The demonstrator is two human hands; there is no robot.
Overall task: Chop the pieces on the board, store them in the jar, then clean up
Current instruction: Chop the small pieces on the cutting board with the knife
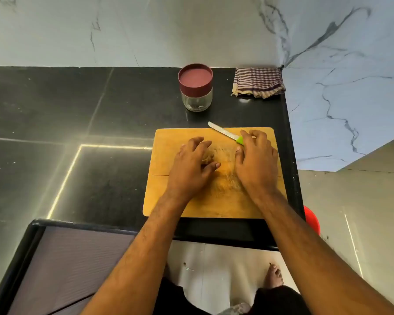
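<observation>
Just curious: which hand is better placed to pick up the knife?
The right hand. It already lies over the green handle of the knife, while the left hand rests on the pieces mid-board.

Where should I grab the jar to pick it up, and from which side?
Grip the jar round its maroon lid or the clear glass just below, coming from the front or from above. It stands upright with the lid on, close to the back wall, with the striped cloth to its right. The knife lies between it and the hands, so reach over that.
</observation>
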